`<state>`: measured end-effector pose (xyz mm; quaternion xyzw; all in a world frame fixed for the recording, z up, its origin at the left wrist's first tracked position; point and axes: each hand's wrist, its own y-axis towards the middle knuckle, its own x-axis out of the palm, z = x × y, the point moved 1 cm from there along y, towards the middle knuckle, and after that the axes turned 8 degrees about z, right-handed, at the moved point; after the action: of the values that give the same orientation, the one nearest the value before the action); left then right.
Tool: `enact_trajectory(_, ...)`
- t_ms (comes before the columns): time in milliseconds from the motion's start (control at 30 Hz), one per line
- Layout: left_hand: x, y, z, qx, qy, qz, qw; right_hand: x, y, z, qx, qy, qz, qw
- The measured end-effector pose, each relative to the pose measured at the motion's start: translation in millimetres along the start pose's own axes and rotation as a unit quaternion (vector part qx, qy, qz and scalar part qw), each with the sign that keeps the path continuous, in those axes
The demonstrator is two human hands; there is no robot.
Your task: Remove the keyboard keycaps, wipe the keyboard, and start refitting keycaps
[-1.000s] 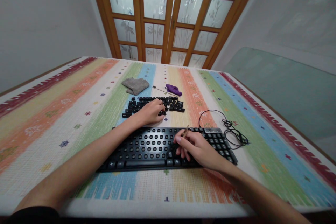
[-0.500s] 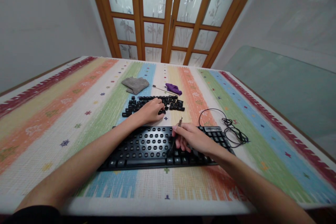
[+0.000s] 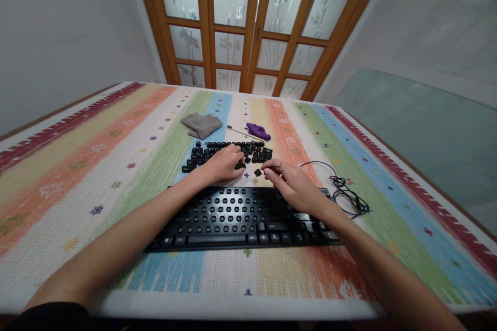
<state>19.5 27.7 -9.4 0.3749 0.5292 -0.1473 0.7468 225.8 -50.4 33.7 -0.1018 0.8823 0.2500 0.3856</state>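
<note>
My left hand (image 3: pixel 225 162) lies palm down over a group of loose black keycaps (image 3: pixel 200 154), its fingers bent among them. Whether those fingers grip a cap is hidden. Pinched in my right hand (image 3: pixel 291 181) is a slim tool with a metal end (image 3: pixel 281 166), mostly covered by the fingers. A single black keycap (image 3: pixel 258 172) is at its left tip, just off my right fingertips and over the cloth. Below both hands lies a black keyboard (image 3: pixel 217 240). Many of its key sockets are bare, while caps remain along the bottom row and on the right.
Behind the keycaps are a crumpled grey cloth (image 3: pixel 202 124), a thin rod with a dark tip (image 3: pixel 243 132) and a purple cloth (image 3: pixel 258 131). The keyboard's cable (image 3: pixel 349 199) is coiled at the right. A striped tablecloth (image 3: pixel 128 201) covers the table.
My right hand has risen off the keyboard and moved away from me toward the loose keycaps, with a keycap now at the tool's tip. My left hand stays in place.
</note>
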Motion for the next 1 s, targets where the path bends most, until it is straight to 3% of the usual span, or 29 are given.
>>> enact_trajectory(1000,10,0,1,0.032,-0.011,0.027,0.999,6,2,18,-0.001,0.034,-0.02,0.999)
